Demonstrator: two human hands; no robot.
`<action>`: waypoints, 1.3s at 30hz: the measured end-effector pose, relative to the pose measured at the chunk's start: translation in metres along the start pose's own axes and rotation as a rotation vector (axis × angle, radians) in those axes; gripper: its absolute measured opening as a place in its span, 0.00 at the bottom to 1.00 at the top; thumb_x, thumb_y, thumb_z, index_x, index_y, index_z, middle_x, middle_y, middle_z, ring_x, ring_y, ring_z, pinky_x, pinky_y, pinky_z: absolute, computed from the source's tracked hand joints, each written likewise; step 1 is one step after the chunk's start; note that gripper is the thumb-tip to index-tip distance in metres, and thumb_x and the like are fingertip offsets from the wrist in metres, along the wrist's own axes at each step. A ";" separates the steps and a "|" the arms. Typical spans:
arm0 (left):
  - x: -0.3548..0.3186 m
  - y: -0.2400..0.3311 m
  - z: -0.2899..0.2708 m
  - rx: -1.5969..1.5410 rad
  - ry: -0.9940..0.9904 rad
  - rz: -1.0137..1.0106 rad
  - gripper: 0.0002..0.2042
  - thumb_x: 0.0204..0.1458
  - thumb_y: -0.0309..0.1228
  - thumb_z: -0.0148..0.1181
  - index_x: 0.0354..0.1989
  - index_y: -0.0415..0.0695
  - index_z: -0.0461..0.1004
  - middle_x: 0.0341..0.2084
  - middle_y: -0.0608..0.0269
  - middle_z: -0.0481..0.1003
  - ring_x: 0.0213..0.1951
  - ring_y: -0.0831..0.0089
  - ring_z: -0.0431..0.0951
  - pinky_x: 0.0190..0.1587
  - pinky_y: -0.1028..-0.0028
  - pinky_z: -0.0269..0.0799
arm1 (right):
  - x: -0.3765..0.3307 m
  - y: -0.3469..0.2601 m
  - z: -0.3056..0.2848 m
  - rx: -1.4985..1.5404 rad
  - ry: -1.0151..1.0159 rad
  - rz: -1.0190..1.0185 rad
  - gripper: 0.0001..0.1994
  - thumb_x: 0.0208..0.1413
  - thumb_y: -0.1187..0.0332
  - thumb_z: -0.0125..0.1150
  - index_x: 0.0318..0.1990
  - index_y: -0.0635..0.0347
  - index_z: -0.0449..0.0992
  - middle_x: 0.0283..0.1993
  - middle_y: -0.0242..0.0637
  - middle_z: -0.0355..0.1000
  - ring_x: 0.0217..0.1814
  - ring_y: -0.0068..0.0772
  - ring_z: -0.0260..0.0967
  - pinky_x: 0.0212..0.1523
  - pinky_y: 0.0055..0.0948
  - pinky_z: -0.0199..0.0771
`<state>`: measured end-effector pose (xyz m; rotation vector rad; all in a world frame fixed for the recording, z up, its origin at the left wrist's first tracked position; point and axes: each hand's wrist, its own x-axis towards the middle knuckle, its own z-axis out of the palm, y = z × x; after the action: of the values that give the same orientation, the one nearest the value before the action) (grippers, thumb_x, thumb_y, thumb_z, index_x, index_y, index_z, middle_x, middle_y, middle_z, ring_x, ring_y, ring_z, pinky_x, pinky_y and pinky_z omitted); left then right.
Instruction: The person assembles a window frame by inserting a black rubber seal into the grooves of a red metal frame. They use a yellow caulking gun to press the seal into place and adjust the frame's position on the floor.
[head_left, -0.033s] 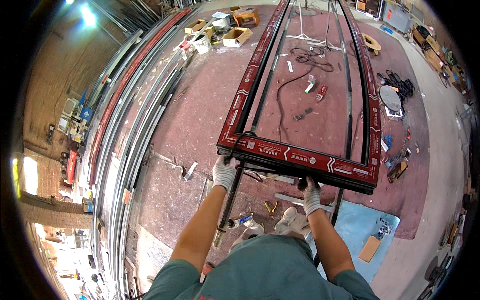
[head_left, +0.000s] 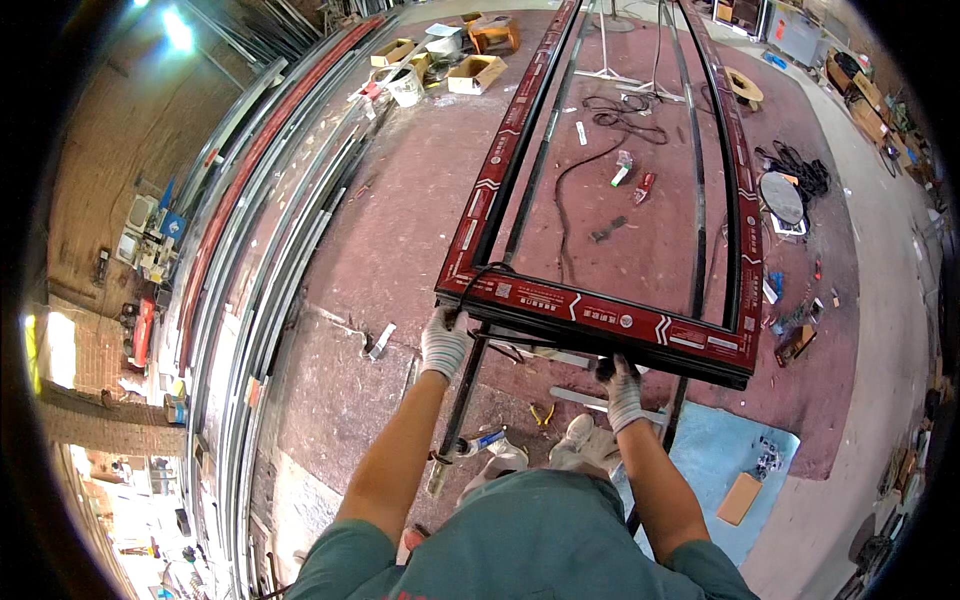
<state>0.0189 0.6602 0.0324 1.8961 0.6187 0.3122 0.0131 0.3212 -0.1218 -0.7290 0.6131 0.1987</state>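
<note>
Both gloved hands, left hand (head_left: pixel 443 342) and right hand (head_left: pixel 622 392), have fingers closed around the near rail of the long red-filmed aluminium window frame (head_left: pixel 600 312), which stretches away beyond the fingertips, likely stiff, light but unwieldy, best carried by that rail.

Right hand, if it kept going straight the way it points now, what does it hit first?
Likely the red-wrapped frame: the gloved right hand already grips under its near rail, fingers pointing up and forward into it. Depth is hard to judge in this view.
</note>
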 end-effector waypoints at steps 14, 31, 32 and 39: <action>0.161 0.239 -0.180 -0.584 0.117 0.091 0.10 0.50 0.34 0.68 0.31 0.40 0.75 0.21 0.62 0.74 0.21 0.68 0.74 0.28 0.67 0.77 | -0.039 0.041 -0.051 -1.222 -0.088 0.061 0.33 0.62 0.43 0.37 0.66 0.58 0.61 0.71 0.36 0.55 0.73 0.41 0.49 0.69 0.41 0.53; 0.434 -0.022 -0.531 -0.280 0.226 0.102 0.10 0.54 0.34 0.57 0.42 0.45 0.74 0.29 0.58 0.75 0.30 0.63 0.74 0.34 0.69 0.71 | -0.208 0.181 -0.038 -0.704 0.039 0.143 0.17 0.56 0.59 0.62 0.46 0.62 0.75 0.36 0.39 0.77 0.34 0.35 0.76 0.38 0.35 0.78; 0.433 -0.051 -0.427 -0.211 0.131 -0.039 0.12 0.54 0.32 0.56 0.46 0.46 0.73 0.30 0.60 0.76 0.30 0.65 0.74 0.34 0.70 0.71 | -0.219 0.200 -0.092 -0.963 0.152 -0.047 0.16 0.57 0.60 0.62 0.46 0.63 0.75 0.36 0.39 0.77 0.35 0.34 0.76 0.39 0.33 0.78; 0.344 -0.151 -0.273 -0.353 -0.128 -0.213 0.27 0.50 0.20 0.58 0.62 0.49 0.66 0.38 0.60 0.79 0.32 0.74 0.76 0.35 0.76 0.71 | -0.277 0.200 -0.039 -1.295 -0.028 -0.063 0.17 0.58 0.59 0.60 0.46 0.65 0.76 0.40 0.40 0.77 0.41 0.31 0.74 0.44 0.30 0.74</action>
<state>0.1311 1.1077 -0.0202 1.4863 0.6274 0.1486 -0.3035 0.4527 -0.0937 -1.9820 0.3753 0.5618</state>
